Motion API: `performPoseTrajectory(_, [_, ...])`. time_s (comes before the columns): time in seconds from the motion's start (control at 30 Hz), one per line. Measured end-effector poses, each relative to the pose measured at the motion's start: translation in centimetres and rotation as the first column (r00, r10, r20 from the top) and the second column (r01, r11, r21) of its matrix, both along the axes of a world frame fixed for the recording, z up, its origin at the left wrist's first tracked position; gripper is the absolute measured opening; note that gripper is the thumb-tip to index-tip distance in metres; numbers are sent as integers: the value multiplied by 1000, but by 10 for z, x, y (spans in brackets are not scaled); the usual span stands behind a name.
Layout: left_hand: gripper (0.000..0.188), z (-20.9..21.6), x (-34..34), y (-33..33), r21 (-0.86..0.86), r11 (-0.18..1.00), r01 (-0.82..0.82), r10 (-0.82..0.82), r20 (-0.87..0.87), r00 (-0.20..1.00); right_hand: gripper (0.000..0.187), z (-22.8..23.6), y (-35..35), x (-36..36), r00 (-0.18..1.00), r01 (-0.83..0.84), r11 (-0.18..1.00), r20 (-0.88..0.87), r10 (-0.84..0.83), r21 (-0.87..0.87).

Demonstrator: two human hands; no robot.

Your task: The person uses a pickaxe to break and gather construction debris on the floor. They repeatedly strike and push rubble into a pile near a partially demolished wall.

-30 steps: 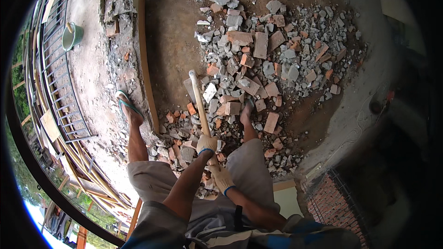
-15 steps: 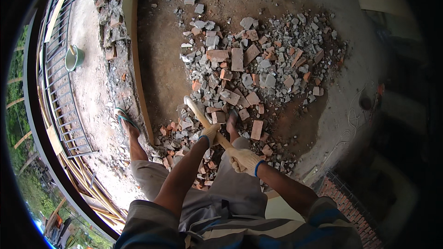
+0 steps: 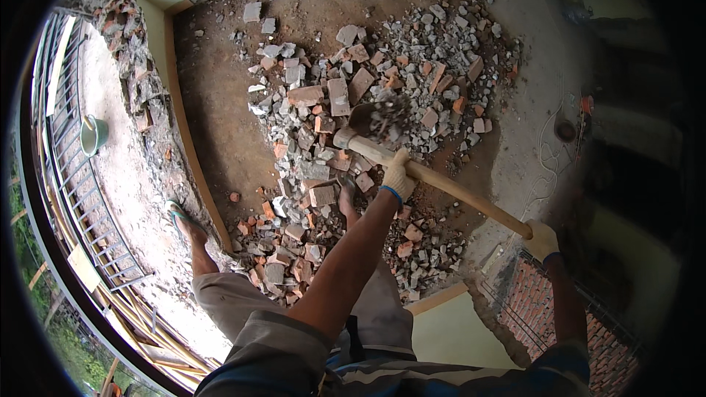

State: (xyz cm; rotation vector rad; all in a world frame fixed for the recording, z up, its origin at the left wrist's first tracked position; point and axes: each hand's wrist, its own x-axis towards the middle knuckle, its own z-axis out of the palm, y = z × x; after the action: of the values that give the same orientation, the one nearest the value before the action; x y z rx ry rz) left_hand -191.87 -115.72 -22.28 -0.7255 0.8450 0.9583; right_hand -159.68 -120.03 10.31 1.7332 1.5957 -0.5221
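Observation:
My gloved left hand (image 3: 398,175) is closed around the wooden handle of a hoe (image 3: 463,195), partway along it. At the handle's far right end, my gloved right hand (image 3: 543,240) grips the tip. The hoe's pale collar lies over the rubble pile, and its dark blade (image 3: 359,115) shows only in part. Blurred grey fragments (image 3: 391,116) are against or beside the blade; whether they rest on it I cannot tell. Broken bricks and concrete chunks (image 3: 305,97) surround the hoe head. My right foot (image 3: 346,195) stands among the bricks below it.
A broken wall edge (image 3: 173,129) runs along the left, with my sandalled left foot (image 3: 179,217) beyond it. Farther left are a green bucket (image 3: 93,135) and a metal railing (image 3: 99,198). A loose cable (image 3: 548,154) lies at right, above a brick surface (image 3: 533,294).
The hoe has swung to the right and its head now lies in the rubble. My right hand has moved far right to the handle's end; my left has moved up and right.

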Motion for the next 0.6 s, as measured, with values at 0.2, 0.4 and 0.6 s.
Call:
performPoseTrajectory(0.2, [28,-12,-89,-30,200,979,-28,19,45,999,35,-44,-17,-47,975,42,995,-215,-61,-90])
performPoseTrajectory(0.4, [32,-88,-329,-33,-41,990,138,-137,-558,819,54,-167,-91,-289,702,190,912,-600,-385,-363])
performPoseTrajectory(0.6, [51,-115,-398,-115,-533,758,376,-645,-697,313,57,-310,-134,-533,518,295,822,-642,-566,-486])
